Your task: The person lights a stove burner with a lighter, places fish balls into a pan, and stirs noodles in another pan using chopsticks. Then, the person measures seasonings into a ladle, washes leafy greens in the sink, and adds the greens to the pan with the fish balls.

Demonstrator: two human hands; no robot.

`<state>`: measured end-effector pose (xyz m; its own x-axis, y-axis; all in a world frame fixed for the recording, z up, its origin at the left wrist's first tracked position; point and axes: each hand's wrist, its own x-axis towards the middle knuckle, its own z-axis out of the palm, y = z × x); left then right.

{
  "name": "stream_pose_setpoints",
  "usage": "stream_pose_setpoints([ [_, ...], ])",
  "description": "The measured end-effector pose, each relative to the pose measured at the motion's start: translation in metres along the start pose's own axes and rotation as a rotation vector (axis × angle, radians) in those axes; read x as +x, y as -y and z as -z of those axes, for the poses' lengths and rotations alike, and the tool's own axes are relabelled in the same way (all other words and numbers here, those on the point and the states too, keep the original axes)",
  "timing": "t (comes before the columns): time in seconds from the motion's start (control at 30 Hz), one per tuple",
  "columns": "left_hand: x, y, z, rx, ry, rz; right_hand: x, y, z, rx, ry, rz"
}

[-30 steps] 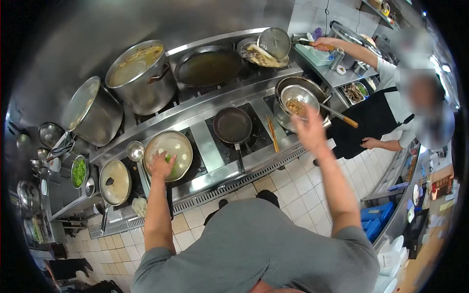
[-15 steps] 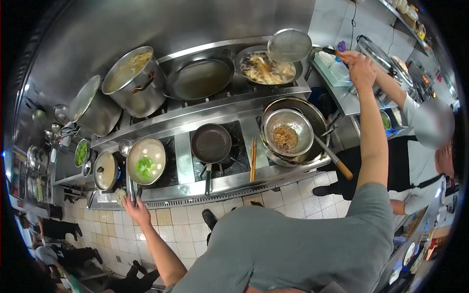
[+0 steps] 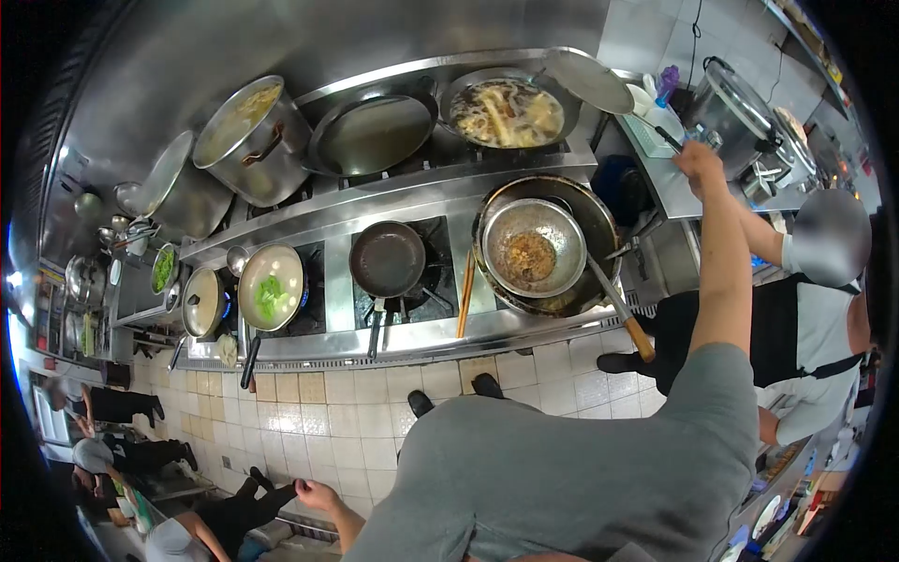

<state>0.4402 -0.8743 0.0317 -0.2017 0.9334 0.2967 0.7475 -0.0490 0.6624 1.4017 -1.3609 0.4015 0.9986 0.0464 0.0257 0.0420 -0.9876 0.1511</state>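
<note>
My right hand (image 3: 700, 167) is closed on the handle of a wide round mesh skimmer (image 3: 588, 81). The skimmer is raised beside the wok (image 3: 448, 105), where pale pieces of food lie in bubbling oil. Away from the stove, at the lower left, my left hand (image 3: 320, 495) has its fingers curled in, with nothing seen in them. Green leaves (image 3: 271, 298) lie in a light pan (image 3: 242, 302) on the front row. A strainer (image 3: 573, 251) with brown bits rests over a large dark pan (image 3: 607, 211).
A co-worker in a black apron (image 3: 744, 328) stands at the right. Tall pots (image 3: 272, 155) and a dark wok (image 3: 370, 136) line the back row. Chopsticks (image 3: 465, 292) lie beside a small dark pan (image 3: 387, 259). Several people are at the lower left.
My right hand has gone from over the strainer to the skimmer handle, which the co-worker held before. My left hand has left the light pan and dropped back. The skimmer has tilted and shifted right.
</note>
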Motion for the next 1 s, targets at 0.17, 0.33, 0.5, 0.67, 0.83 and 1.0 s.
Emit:
stream_pose_setpoints([
  [0.17, -0.072, 0.053, 0.012, 0.126, 0.046, 0.124, 0.020, -0.018, -0.036, 0.164, -0.070, 0.146],
  [0.33, -0.091, 0.105, 0.031, 0.458, 0.455, 0.367, 0.027, 0.043, 0.001, 0.232, -0.033, 0.495],
  [0.5, -0.061, 0.040, 0.018, -0.029, 0.717, 0.889, 0.015, 0.116, -0.009, 0.376, -0.338, 0.321],
  [0.67, -0.055, -0.014, -0.007, -0.079, 0.800, 0.688, 0.087, 0.145, -0.076, 0.464, -0.302, 0.336],
  [0.83, -0.059, 0.003, 0.005, -0.070, 0.961, 0.589, 0.088, 0.156, -0.093, 0.486, -0.288, 0.197],
  [1.0, -0.085, 0.041, 0.041, -0.102, 0.845, 0.772, -0.007, 0.139, -0.065, 1.105, 0.507, 0.111],
])
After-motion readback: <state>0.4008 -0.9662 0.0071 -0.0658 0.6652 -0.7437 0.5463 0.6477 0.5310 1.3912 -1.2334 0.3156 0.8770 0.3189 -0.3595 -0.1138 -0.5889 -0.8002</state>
